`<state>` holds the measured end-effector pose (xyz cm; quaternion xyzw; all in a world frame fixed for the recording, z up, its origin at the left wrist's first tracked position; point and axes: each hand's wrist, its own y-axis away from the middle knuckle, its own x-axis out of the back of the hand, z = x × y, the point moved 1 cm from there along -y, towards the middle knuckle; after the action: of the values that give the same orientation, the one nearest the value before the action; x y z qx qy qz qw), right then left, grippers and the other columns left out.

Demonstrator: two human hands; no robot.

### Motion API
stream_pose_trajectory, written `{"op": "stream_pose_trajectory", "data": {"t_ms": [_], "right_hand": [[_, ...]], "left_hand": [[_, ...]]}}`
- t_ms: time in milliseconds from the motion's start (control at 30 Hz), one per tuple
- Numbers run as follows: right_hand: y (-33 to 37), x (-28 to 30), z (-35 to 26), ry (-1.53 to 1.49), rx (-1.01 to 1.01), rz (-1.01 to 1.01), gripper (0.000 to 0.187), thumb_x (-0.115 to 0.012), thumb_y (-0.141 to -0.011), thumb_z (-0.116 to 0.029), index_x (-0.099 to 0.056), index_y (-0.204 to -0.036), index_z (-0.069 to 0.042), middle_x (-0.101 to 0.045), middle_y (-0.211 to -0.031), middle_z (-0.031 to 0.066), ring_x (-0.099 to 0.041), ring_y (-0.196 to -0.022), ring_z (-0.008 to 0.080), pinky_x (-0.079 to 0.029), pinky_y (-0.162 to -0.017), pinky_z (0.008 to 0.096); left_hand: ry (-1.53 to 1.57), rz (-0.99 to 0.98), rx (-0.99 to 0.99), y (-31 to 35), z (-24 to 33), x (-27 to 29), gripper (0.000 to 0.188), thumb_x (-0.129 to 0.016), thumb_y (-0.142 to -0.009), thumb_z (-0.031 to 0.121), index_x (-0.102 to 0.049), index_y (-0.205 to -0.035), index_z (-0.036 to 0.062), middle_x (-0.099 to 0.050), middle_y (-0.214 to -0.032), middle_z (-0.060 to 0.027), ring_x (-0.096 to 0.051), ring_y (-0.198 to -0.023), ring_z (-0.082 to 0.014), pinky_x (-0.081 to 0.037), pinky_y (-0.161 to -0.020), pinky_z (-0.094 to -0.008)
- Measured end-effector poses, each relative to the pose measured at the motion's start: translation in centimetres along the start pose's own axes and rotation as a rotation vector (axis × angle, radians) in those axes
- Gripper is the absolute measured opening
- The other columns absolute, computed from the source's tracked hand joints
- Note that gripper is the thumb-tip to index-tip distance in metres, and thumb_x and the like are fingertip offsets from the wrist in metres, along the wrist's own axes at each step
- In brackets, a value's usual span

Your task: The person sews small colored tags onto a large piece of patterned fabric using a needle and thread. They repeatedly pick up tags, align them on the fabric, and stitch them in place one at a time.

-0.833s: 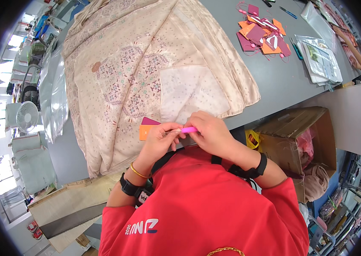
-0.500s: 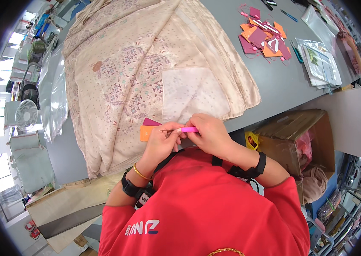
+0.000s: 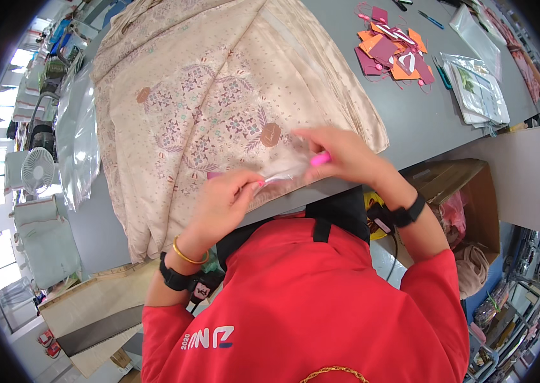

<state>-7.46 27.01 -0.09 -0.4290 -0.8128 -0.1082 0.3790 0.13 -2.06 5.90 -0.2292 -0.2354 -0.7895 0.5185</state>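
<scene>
Beige satin-like fabric [image 3: 155, 70], printed with small flowers, lies folded over the table in front of me. My left hand [image 3: 222, 199] is closed in a pinch at its near edge, over a pale blurred strip [image 3: 277, 177]; exactly what the fingertips grip is too small to make out. A maroon tag [image 3: 215, 175] peeks out behind that hand. My right hand [image 3: 346, 153], smeared by motion, is above the fabric's right near edge. It grips a pink-handled tool [image 3: 320, 158], whose tip I cannot see. A brown round motif [image 3: 270, 134] shows beside this hand.
Maroon and orange tags with cords [image 3: 394, 48] are heaped at the back right of the grey table [image 3: 410, 121]. Clear-bagged packets [image 3: 474, 89] and teal-handled scissors [image 3: 442, 75] lie beyond. A cardboard box [image 3: 474, 191] stands below right, a white fan [image 3: 37, 171] at left.
My hands have moved apart, the right one up and to the right with the pink tool. The pale flap over the fabric no longer lies flat, and the brown motif shows. The orange tag is hidden.
</scene>
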Motion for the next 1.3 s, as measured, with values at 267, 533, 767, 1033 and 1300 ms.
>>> {"op": "stream_pose_trajectory", "data": {"t_ms": [267,533,767,1033,1300], "right_hand": [[2.5,-0.4,-3.1,0.158,0.255,0.268,0.026,-0.086,-0.076,-0.012,-0.079,-0.101,-0.016,-0.062,-0.089,-0.0011,-0.065,-0.087,0.0215,-0.053,-0.063,0.0371],[3.9,3.3,-2.2,0.081,-0.001,0.447,0.033,-0.091,-0.080,-0.017,-0.079,-0.111,-0.013,-0.067,-0.102,0.0020,-0.068,-0.092,0.0257,-0.057,-0.073,0.0375],[6.2,2.4,-0.3,0.068,-0.034,0.192,0.028,-0.088,-0.082,-0.012,-0.080,-0.108,-0.015,-0.070,-0.113,-0.0007,-0.068,-0.111,0.0246,-0.059,-0.082,0.0379],[5.8,3.4,1.2,-0.153,-0.082,0.060,0.014,-0.078,-0.089,-0.005,-0.080,-0.102,-0.008,-0.075,-0.116,-0.0008,-0.067,-0.111,0.0243,-0.057,-0.089,0.0378],[3.0,4.5,1.0,-0.381,-0.189,0.106,0.021,-0.074,-0.099,-0.020,-0.077,-0.107,-0.001,-0.075,-0.113,0.0081,-0.070,-0.107,0.0263,-0.055,-0.091,0.0367]], "left_hand": [[-0.376,0.104,-0.574,-4.5,3.5,-0.8,0.024,-0.073,-0.093,0.007,-0.070,-0.116,0.0050,-0.064,-0.107,-0.0145,-0.066,-0.103,-0.0365,-0.055,-0.086,-0.0453],[0.584,0.264,-0.119,-8.9,-8.3,8.1,0.029,-0.062,-0.108,0.001,-0.071,-0.136,0.0027,-0.078,-0.118,-0.0035,-0.071,-0.110,-0.0123,-0.058,-0.100,-0.0297],[-0.086,0.590,0.303,-12.2,-28.4,33.7,0.037,-0.069,-0.110,0.024,-0.068,-0.139,0.0007,-0.075,-0.110,-0.0030,-0.069,-0.102,-0.0133,-0.055,-0.091,-0.0296],[-0.471,0.573,-0.287,-8.4,-14.9,16.2,0.029,-0.070,-0.104,0.006,-0.071,-0.133,0.0054,-0.073,-0.116,-0.0098,-0.070,-0.102,-0.0231,-0.058,-0.091,-0.0365],[-0.231,-0.011,-0.387,-7.2,1.9,-6.0,0.014,-0.077,-0.099,0.013,-0.074,-0.110,0.0050,-0.074,-0.104,-0.0147,-0.072,-0.093,-0.0331,-0.057,-0.082,-0.0386]]}}
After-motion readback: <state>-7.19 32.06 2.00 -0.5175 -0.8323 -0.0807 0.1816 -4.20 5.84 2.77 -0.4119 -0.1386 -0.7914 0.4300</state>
